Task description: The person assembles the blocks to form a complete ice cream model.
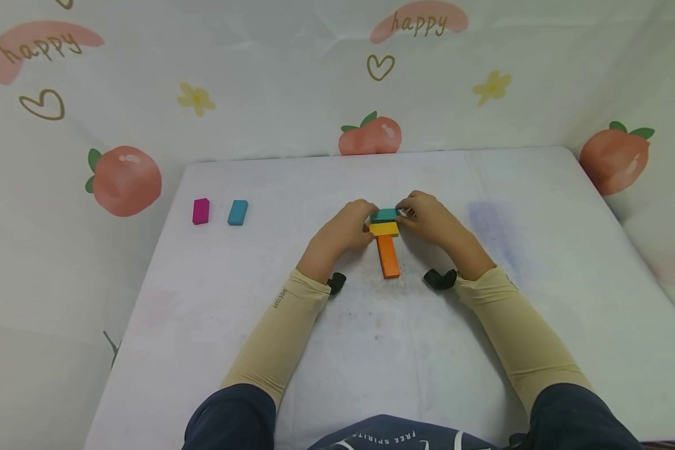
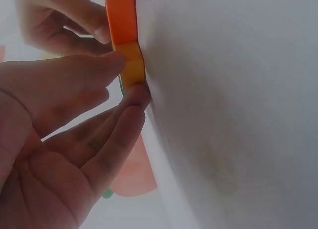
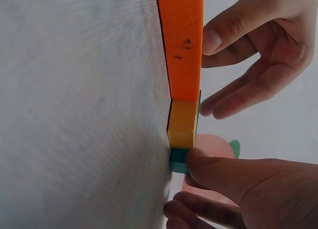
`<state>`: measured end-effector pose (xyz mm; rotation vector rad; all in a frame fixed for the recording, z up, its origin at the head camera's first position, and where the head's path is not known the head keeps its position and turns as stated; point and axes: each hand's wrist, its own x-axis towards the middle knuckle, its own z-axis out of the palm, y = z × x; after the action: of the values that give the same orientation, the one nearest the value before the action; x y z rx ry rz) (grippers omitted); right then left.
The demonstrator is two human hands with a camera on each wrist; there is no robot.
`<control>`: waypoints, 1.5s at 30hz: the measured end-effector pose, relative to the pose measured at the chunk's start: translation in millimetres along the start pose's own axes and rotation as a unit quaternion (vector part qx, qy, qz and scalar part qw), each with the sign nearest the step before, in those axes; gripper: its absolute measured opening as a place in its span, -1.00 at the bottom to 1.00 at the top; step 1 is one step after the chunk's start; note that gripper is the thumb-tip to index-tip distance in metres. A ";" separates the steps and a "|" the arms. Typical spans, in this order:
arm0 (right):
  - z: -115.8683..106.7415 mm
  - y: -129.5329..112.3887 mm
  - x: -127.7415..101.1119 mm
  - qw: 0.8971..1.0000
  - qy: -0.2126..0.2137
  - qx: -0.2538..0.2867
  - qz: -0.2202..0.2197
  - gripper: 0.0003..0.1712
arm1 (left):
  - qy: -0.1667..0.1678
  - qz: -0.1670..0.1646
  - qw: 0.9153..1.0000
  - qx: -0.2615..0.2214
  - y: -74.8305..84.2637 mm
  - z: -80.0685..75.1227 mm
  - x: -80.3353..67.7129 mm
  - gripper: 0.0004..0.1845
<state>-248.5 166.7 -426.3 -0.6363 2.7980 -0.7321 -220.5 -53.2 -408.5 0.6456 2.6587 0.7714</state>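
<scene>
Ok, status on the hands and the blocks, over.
Left hand and right hand pinch the teal block ends. Teal touches yellow block, orange block behind it. Nothing obstructing.

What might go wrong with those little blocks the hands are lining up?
1. Both hands, left and right, crowd the teal block from either side; an uneven push may skew it against the yellow block.
2. The orange block lies loose, butted to the yellow one; a nudge could likely break the line.
3. The pink block and blue block lie far left, so reaching for them might let a sleeve brush the row.
</scene>
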 end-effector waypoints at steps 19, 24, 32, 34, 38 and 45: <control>-1.7 -4.1 -8.4 0.999 -0.007 0.026 -0.019 -0.62 | -0.011 -0.016 1.000 0.011 1.5 0.3 0.9 -0.56; -2.6 -3.9 -9.3 0.999 -0.006 0.025 -0.030 -0.61 | -0.011 -0.021 1.000 0.011 1.9 0.4 0.8 -0.59; -7.0 -5.7 -10.1 0.999 -0.023 0.024 -0.026 -0.55 | -0.009 -0.018 1.000 0.017 1.0 0.6 1.0 -0.61; -8.0 -4.5 -9.7 0.999 -0.036 0.023 -0.023 -0.52 | -0.010 -0.018 1.000 0.016 1.1 0.3 1.3 -0.61; -9.9 -1.7 -9.2 0.998 -0.050 0.021 -0.027 -0.47 | -0.011 -0.017 1.000 0.015 2.1 -0.4 0.9 -0.61; -11.9 -1.4 -10.1 0.995 -0.068 0.029 -0.064 -0.45 | -0.009 -0.016 1.000 0.022 1.0 0.7 0.7 -0.61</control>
<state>-242.2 175.2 -414.7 -0.8293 2.6204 -0.7607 -220.5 -51.9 -408.6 0.6151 2.6703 0.6974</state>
